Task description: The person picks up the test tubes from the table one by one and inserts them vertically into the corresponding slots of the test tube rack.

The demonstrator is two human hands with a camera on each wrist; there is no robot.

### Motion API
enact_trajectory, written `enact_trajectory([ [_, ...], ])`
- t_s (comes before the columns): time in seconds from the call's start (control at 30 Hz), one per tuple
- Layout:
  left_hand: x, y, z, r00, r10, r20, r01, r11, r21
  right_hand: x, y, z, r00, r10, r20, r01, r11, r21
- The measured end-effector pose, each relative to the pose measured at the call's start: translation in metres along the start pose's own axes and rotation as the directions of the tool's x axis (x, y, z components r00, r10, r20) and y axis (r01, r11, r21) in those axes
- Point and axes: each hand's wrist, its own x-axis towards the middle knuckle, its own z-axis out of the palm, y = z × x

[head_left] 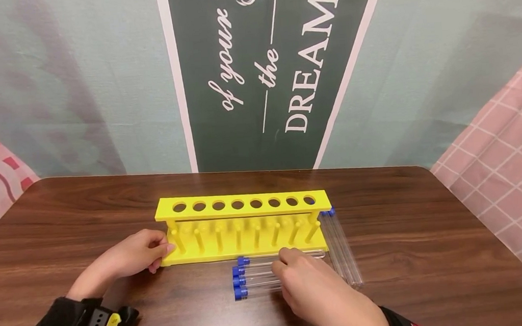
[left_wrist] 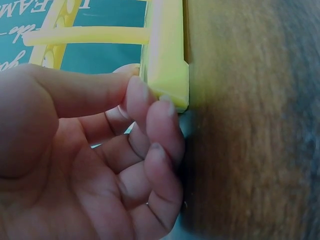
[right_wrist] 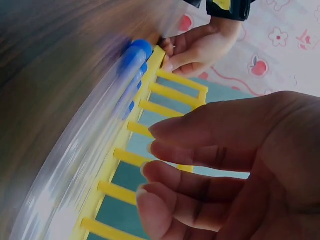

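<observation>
A yellow test tube rack [head_left: 248, 235] stands on the table, its row of top holes bare of tubes. At its left end, my left hand [head_left: 136, 252] pinches the base corner [left_wrist: 167, 87] between thumb and fingertips. Several clear test tubes [head_left: 261, 282] with blue caps lie side by side in front of the rack, caps to the left. My right hand [head_left: 314, 286] hovers over their right part and hides some of it. In the right wrist view its fingers [right_wrist: 195, 175] are loosely bent, apart from the tubes, with nothing between them.
More capped tubes [head_left: 343, 248] lie lengthwise along the rack's right end, blue caps at the far side. The brown wooden table [head_left: 415, 253] ends at a hanging cloth [head_left: 354, 125] behind. A pink checked cloth [head_left: 514, 163] hangs at the right.
</observation>
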Motion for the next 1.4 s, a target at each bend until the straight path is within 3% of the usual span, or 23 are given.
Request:
enact_trajectory([
  [0.4,0.000,0.002,-0.001,1.000,-0.001,0.002,0.001,1.000,-0.003,0.004,-0.008,0.016,0.999,-0.015,-0.039,0.013,0.998,-0.055],
  [1.07,0.000,0.002,0.000,1.000,-0.003,-0.002,0.003,1.000,-0.014,0.006,-0.008,0.020,0.996,0.042,0.076,-0.038,0.998,-0.041],
  [1.4,0.000,0.001,0.000,1.000,0.003,0.003,-0.003,1.000,-0.015,0.007,-0.008,0.020,0.995,0.053,0.088,-0.051,0.998,-0.028],
])
